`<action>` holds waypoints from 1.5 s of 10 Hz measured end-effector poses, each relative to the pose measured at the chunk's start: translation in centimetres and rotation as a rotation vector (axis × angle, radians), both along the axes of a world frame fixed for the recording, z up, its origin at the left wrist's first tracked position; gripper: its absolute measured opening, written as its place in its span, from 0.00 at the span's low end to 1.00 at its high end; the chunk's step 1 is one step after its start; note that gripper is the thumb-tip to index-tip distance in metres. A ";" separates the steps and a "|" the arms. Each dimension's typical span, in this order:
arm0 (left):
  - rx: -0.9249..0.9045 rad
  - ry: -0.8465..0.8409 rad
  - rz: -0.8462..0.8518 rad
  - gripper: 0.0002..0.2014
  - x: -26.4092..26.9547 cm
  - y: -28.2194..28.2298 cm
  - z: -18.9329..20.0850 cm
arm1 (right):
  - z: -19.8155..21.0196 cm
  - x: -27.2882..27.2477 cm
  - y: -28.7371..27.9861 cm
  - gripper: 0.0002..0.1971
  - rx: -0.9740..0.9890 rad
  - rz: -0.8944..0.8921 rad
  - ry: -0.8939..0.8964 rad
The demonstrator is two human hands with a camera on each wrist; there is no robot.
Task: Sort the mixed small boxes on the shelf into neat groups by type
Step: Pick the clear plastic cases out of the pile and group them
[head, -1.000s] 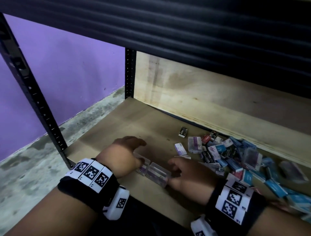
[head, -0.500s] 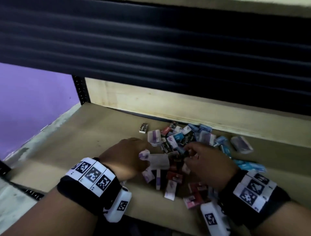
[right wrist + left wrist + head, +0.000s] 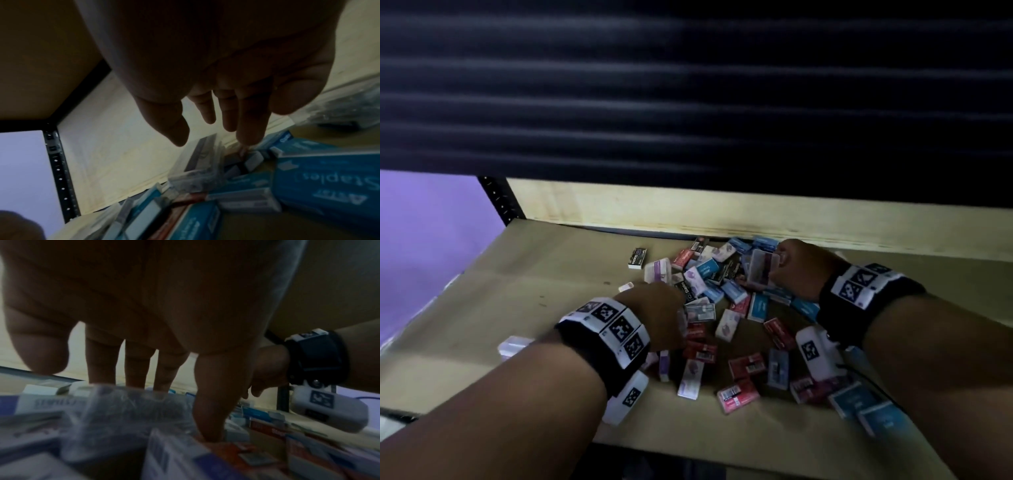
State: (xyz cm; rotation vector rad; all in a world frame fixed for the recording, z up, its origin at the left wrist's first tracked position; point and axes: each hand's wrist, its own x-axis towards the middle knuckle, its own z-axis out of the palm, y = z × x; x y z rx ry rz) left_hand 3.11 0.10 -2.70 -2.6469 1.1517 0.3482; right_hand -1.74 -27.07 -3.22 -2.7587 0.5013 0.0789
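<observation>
A heap of small boxes (image 3: 726, 294) in blue, red, purple-white, black and clear plastic lies on the brown shelf board (image 3: 544, 274). My left hand (image 3: 654, 318) is at the heap's left edge, fingers straight and pointing down behind a clear plastic box (image 3: 123, 404); its little finger presses on a red box (image 3: 232, 449). My right hand (image 3: 796, 269) is at the back of the heap, beside a clear box (image 3: 760, 270). In the right wrist view its fingers (image 3: 248, 129) hang straight over a clear box (image 3: 203, 155) and blue staple boxes (image 3: 329, 178), gripping nothing.
A lone black box (image 3: 637, 257) lies left of the heap. A pale box (image 3: 512, 344) sits near the front edge behind my left forearm. A wooden back panel (image 3: 688, 209) closes the shelf; a black upright (image 3: 498, 198) stands at the back left. The upper shelf hangs low overhead.
Both hands left the clear boxes at the shelf's left front and moved right into the heap. The right hand then reached further, to the heap's back edge.
</observation>
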 end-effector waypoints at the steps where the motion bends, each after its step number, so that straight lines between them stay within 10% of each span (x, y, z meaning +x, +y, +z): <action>1: -0.017 0.004 0.060 0.18 0.4 -0.4 -0.3 | -1.2 1.2 0.0 0.15 -0.069 -0.033 0.034; 4: -0.157 -0.009 0.055 0.12 0.1 0.2 -0.3 | -2.2 2.4 -0.1 0.22 -0.058 -0.022 -0.046; 8: -0.988 0.634 0.512 0.23 -1.6 3.1 0.7 | 1.0 -5.3 3.6 0.12 0.438 -0.058 -0.241; 9: -1.285 1.023 0.742 0.15 -2.5 2.4 0.8 | 1.1 -6.5 4.6 0.12 0.403 -0.044 -0.261; 11: -1.344 1.021 0.682 0.17 -2.7 2.2 -0.6 | 0.8 -7.7 6.0 0.12 0.430 -0.042 -0.233; 15: -0.911 0.725 0.478 0.22 -2.5 4.9 2.1 | 1.4 -7.6 8.3 0.22 0.477 0.073 -0.128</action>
